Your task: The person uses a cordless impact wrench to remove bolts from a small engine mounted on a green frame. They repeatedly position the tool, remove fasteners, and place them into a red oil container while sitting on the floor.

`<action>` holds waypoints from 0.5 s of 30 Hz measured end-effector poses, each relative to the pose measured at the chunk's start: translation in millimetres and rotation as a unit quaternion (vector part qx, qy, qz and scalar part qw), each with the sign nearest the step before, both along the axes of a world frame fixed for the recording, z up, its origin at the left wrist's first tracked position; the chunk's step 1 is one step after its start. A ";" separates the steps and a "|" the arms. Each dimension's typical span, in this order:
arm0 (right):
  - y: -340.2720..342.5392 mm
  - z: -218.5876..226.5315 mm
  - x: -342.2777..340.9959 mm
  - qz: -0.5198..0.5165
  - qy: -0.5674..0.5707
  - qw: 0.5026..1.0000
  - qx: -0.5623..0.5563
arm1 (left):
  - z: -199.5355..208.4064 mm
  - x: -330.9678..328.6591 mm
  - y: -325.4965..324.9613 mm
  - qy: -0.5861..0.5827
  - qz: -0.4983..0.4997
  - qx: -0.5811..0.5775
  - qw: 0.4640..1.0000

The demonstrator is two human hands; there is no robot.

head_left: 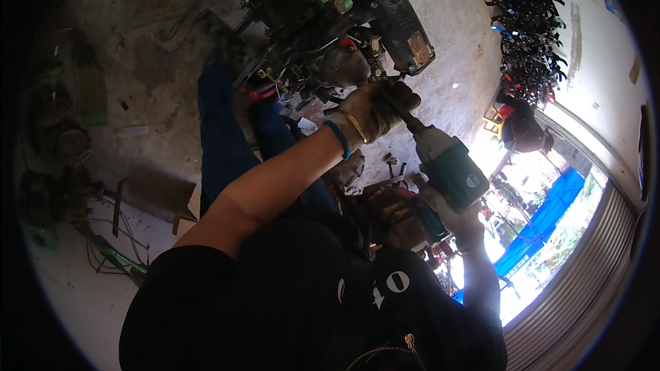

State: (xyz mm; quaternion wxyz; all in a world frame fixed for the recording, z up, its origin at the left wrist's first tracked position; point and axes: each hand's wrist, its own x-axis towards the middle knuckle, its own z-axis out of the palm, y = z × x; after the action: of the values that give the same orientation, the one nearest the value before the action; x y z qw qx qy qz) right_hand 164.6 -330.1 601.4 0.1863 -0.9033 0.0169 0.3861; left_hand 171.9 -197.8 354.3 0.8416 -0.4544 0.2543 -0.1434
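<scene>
Centre frame: gloved left hand (368, 111) clenched around the front shaft of a green power drill (450, 168), just below a greasy engine (330, 55) at upper centre. Right hand (459, 223), right of centre, grasps the drill's rear handle, grip closed. Concrete floor (158, 62) behind; black parts heap (529, 20) upper right.

Left hand (371, 111), in dirty work glove, blue and yellow bands at wrist, fingers closed around dark shaft at front of green-bodied power drill (450, 165). Right hand (457, 223), also gloved, grips drill handle from below. Shaft tip hidden behind left hand, at grimy small engine (330, 48) with black cover. Engine sits on stained concrete floor (447, 34). Pile of black and red parts (529, 20) at upper right, well apart from the engine.
</scene>
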 end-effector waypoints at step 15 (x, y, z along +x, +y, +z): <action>-21.6 35.5 -37.3 0.035 0.028 0.997 -0.058 | 23.2 -18.4 23.2 -0.159 0.008 0.017 0.987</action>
State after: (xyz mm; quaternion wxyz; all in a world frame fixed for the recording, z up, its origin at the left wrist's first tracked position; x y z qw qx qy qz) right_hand 127.3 -351.7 636.9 0.1198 -0.9013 0.0128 0.4161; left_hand 153.4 -174.6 377.5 0.8801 -0.4136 0.1160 -0.2024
